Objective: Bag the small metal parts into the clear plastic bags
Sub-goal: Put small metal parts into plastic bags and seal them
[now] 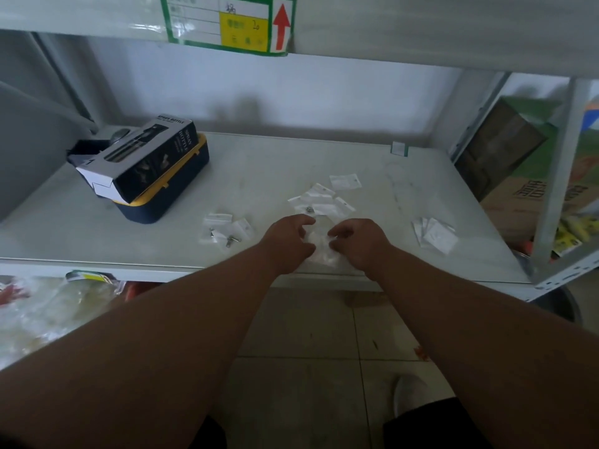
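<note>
Judging from the shelf (324, 157), the bagging is partly done. A small group of clear bags (227, 229) lies left of the hands, and metal parts (230, 242) can be made out at its near edge; whether these sit inside the plastic or beside it cannot be told. A looser pile of bags (321, 200) is scattered just beyond the hands, with one dark part (309, 209) seen among them. A neat fan of flat bags (434, 234), apparently empty, is laid well to the right. So some bags seem filled, and an empty stock is left to work through.

Between the hands one clear bag (319, 251) is held near the front edge of the shelf. The left hand (287, 243) is curled, fingers bent in and pinched on the bag's left side. The right hand (359, 243) is likewise half closed, thumb and fingers drawn together on the bag's right side. Neither hand is spread wide. Whether a part is already inside this bag is not shown; the plastic is blurred and pale. The step is judged to be opening or sealing the bag mouth.

At far left a boxed spray bottle (142, 157) is rested on a navy and yellow case (168, 202), well apart from the work.
</note>
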